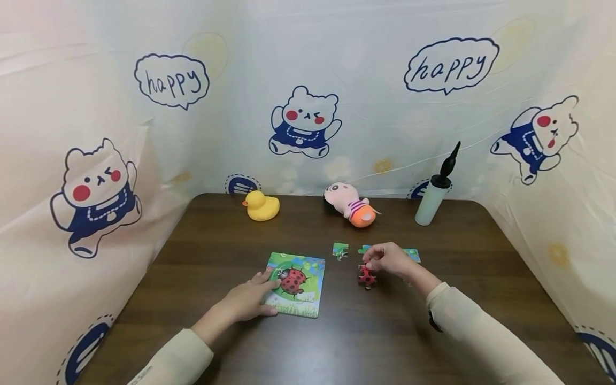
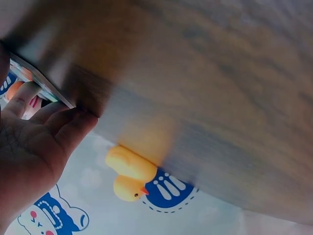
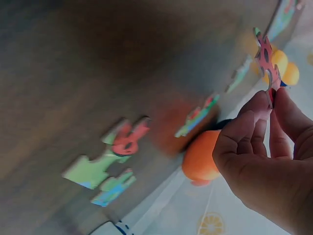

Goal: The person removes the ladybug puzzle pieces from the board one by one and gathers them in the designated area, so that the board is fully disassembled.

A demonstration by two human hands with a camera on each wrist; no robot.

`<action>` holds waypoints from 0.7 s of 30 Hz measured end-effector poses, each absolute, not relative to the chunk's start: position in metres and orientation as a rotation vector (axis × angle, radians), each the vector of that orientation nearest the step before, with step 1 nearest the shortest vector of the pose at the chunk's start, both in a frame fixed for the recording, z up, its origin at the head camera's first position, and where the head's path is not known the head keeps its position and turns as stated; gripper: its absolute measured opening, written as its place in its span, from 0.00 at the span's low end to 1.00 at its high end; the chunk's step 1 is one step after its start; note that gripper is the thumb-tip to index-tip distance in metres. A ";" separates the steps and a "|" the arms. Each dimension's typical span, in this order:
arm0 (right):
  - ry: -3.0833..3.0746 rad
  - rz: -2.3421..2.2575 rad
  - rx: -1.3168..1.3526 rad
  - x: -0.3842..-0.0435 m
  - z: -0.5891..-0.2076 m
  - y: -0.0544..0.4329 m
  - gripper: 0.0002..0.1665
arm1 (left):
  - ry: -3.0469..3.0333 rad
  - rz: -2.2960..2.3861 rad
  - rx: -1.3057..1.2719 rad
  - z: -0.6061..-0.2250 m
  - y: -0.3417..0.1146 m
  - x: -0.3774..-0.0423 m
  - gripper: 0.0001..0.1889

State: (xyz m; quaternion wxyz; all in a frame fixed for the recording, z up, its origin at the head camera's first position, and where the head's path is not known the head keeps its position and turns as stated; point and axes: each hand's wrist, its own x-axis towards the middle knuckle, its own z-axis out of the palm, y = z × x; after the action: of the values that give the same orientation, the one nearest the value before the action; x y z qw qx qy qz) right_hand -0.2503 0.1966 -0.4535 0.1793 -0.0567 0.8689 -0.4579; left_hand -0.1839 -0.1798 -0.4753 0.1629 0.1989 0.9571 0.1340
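Observation:
A square jigsaw puzzle board (image 1: 313, 278) with a ladybug picture lies on the table, mostly filled; a pale patch shows near its lower right. My left hand (image 1: 247, 297) rests on its left edge, fingers spread and fairly straight. In the left wrist view the fingers (image 2: 73, 129) lie along the board's edge (image 2: 46, 83). To the right of the board, my right hand (image 1: 390, 259) pinches a red puzzle piece with black spots (image 1: 367, 277) between thumb and fingertips. The right wrist view shows this puzzle piece (image 3: 266, 61) held above the table.
A loose green puzzle piece (image 1: 340, 249) lies between the board and my right hand. More pieces (image 1: 412, 254) lie behind that hand, partly hidden. Along the back stand a yellow rubber duck (image 1: 262, 207), a plush doll (image 1: 351, 204) lying down, and a hand pump (image 1: 433, 200).

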 end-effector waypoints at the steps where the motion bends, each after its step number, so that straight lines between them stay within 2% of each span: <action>1: 2.468 -1.274 -0.150 -0.250 -0.456 0.197 0.09 | 2.729 0.386 0.564 -0.475 -0.180 -0.183 0.37; 8: 2.613 -1.152 -0.087 -0.251 -0.466 0.199 0.08 | 2.729 0.386 0.572 -0.477 -0.182 -0.183 0.37; 21: 2.815 -0.928 -0.178 -0.248 -0.477 0.195 0.04 | 2.722 0.365 0.584 -0.477 -0.183 -0.186 0.38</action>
State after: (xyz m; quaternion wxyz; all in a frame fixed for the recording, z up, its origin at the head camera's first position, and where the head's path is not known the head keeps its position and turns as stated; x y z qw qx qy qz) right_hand -0.2484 0.1946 -0.4774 0.0861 -0.0596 0.9445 -0.3113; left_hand -0.1855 -0.1832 -0.4774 0.1661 0.2052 0.9559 0.1283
